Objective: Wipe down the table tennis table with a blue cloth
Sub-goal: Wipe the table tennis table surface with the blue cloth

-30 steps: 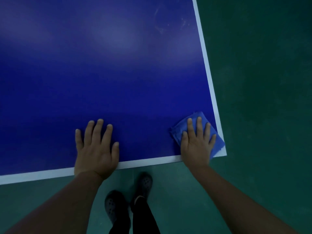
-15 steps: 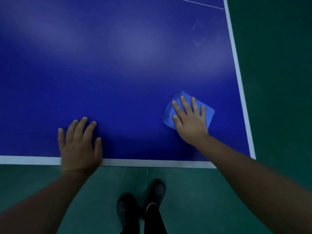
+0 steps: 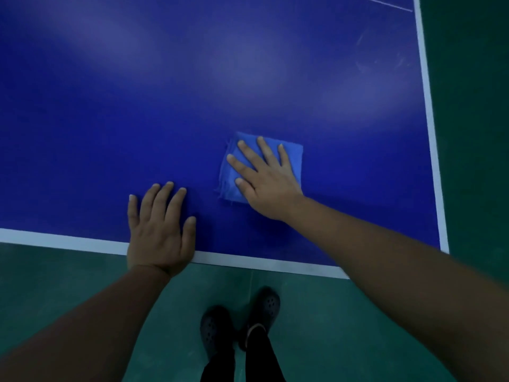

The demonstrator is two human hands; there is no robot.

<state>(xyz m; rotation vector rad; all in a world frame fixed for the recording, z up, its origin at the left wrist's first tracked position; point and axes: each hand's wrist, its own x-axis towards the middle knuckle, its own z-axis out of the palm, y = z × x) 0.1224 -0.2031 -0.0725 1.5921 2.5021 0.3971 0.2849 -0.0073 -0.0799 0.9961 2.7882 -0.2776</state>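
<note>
one folded blue cloth (image 3: 292,158) lies square, no long axis.

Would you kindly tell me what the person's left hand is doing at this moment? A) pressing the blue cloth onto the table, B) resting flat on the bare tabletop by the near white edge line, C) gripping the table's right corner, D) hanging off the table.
B: the left hand lies flat, fingers straight, on the bare table tennis table, while the right hand presses the blue cloth.
</note>
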